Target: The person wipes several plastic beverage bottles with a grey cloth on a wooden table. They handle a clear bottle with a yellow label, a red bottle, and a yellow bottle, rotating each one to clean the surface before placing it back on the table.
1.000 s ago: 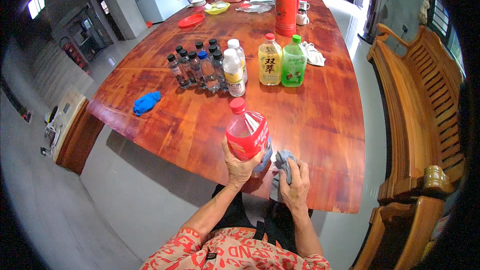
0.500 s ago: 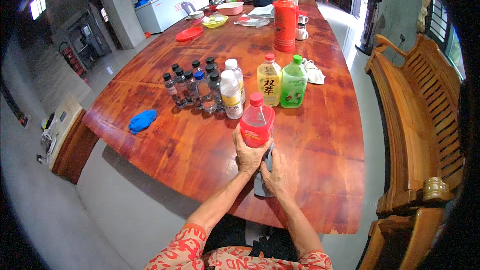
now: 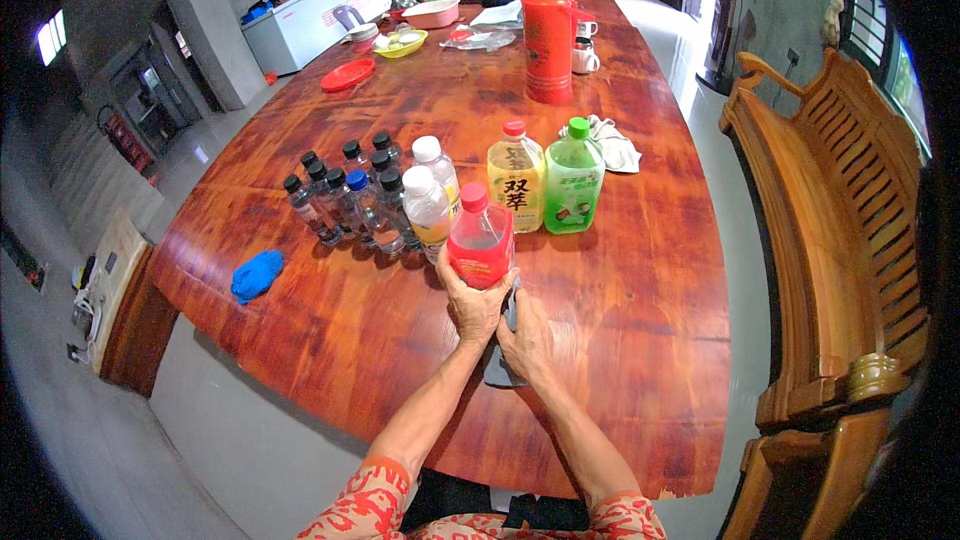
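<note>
My left hand [image 3: 470, 306] is wrapped round a clear plastic bottle [image 3: 482, 248] with a red cap and red label, held roughly upright over the near part of the table. Close beside it, my right hand [image 3: 528, 334] grips a grey cloth [image 3: 503, 370], which reaches up to the bottle's lower right side and hangs below the fingers. Just behind stand a yellow-labelled bottle [image 3: 516, 185] with a red cap and a green bottle [image 3: 575, 185]. To the left are two white-capped bottles [image 3: 427, 208], one partly hidden, and several small clear bottles [image 3: 325, 215] with black caps plus one blue cap.
A crumpled blue cloth [image 3: 257, 276] lies at the left of the wooden table [image 3: 620, 360]. A whitish cloth [image 3: 615, 148] is behind the green bottle. Farther back stand a red thermos [image 3: 548, 45], a red plate [image 3: 348, 75] and a yellow basket [image 3: 400, 43]. A wooden bench [image 3: 810, 240] runs along the right.
The view has shifted, so the table's things sit farther left and the near bottles lower. Both hands keep their grips on the red-capped bottle and the grey cloth.
</note>
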The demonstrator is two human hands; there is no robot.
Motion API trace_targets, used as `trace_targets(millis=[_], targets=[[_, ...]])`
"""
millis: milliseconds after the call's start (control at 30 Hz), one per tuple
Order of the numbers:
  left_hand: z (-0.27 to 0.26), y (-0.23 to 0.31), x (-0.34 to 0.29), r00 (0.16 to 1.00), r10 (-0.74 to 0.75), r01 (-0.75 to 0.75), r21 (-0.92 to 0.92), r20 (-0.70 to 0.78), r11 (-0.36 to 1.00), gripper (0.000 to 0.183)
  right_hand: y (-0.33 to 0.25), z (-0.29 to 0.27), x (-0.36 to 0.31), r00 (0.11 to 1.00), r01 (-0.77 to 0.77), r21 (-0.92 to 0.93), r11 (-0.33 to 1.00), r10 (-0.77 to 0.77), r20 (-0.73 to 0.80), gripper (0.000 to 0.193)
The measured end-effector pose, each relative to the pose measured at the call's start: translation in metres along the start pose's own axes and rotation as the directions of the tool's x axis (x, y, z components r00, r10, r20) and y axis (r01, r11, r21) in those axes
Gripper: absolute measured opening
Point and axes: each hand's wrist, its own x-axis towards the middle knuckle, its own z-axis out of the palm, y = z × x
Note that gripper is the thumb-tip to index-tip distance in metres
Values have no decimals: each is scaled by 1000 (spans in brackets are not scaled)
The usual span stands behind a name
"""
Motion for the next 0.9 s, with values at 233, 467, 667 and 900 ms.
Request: trace_targets(millis=[233, 467, 667, 900], targets=[[2, -2, -2, 996, -44, 50, 73, -73, 996, 96, 4, 12, 24, 990, 70, 37, 997, -65, -122, 39], [7, -14, 4, 995, 17, -5, 123, -100, 992, 88, 10, 19, 46, 990, 31, -27, 999, -34, -134, 39], [22, -22, 12, 991, -27, 38, 78, -132, 996, 80, 13, 22, 63, 996, -9, -62, 998, 3, -92, 40], [34, -35, 16, 986, 3, 28, 181, -168, 983, 78, 21, 20, 76, 996, 22, -104, 994, -31, -84, 44]])
